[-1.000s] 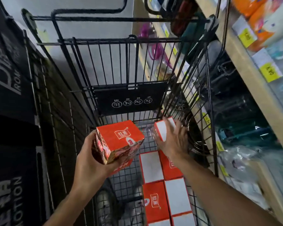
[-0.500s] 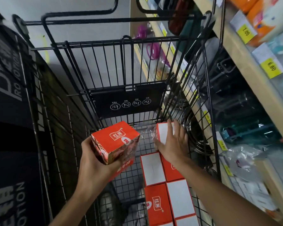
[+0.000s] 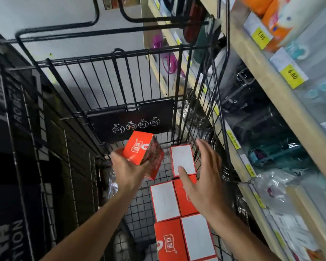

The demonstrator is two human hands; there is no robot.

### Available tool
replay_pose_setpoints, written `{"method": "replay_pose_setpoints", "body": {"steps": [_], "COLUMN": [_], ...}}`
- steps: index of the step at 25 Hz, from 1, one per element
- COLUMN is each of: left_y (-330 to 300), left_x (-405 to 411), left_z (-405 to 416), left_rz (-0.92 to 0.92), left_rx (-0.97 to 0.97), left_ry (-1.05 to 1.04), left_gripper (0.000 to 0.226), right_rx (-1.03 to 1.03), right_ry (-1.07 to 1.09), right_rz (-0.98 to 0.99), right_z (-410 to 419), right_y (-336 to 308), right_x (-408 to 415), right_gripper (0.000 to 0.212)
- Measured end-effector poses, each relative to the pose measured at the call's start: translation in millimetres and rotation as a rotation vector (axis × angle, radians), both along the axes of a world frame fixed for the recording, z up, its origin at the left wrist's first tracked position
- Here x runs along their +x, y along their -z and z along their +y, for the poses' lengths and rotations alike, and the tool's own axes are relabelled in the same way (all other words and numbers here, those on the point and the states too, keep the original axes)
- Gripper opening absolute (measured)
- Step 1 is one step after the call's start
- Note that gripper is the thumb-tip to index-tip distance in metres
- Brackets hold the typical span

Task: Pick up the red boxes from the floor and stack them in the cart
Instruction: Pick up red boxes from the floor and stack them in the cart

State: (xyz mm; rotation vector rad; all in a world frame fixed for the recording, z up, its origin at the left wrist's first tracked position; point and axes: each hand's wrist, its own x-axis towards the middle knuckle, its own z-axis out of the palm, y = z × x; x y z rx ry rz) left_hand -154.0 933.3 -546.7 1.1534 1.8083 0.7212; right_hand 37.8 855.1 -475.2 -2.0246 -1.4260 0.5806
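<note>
My left hand (image 3: 127,170) grips a red box (image 3: 142,152) from below and holds it tilted inside the black wire cart (image 3: 120,87), above the bare left part of the cart floor. Several red and white boxes (image 3: 165,200) lie flat in rows along the cart's right side. The farthest of them, a white-topped box (image 3: 183,159), lies near the front wall. My right hand (image 3: 202,183) hovers over that row with fingers spread and straight, holding nothing.
A black sign plate (image 3: 132,123) hangs on the cart's front wall. Wooden store shelves (image 3: 267,76) with yellow price tags and packaged goods run close along the right. Dark promotion crates (image 3: 13,147) stand on the left. Grey floor shows beyond the cart.
My left hand has carried the red box forward and deeper into the cart, turning it. My right hand has lifted off the far box and drawn back a little, fingers spread.
</note>
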Motion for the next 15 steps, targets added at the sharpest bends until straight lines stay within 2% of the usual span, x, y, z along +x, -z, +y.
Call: {"method": "replay_pose_setpoints", "body": {"steps": [4,9,13,15], "left_y": [17.0,36.3,45.3,42.5], "left_x": [36.1,48.0,49.7,46.0], "left_z": [-23.2,-46.0,-63.4,-63.3], "left_rz": [0.050,0.118,0.077,0.129], "left_rx": [-0.047,-0.084,-0.143,-0.168], "left_ry": [0.059,0.131,0.309,0.394], "left_gripper": [0.113,0.100,0.095,0.088], "right_rx": [-0.010,0.001,0.026,0.004], "right_ry": [-0.006,-0.011,-0.018,-0.023], "right_rz": [0.050,0.074,0.065,0.065], "right_z": [-4.1,-8.6,-8.6,-8.7], "right_y": [-4.2,-4.8,-0.8,0.7], "right_x": [3.9,6.1,7.5,9.1], "right_gripper": [0.079,0.080,0.077,0.078]}}
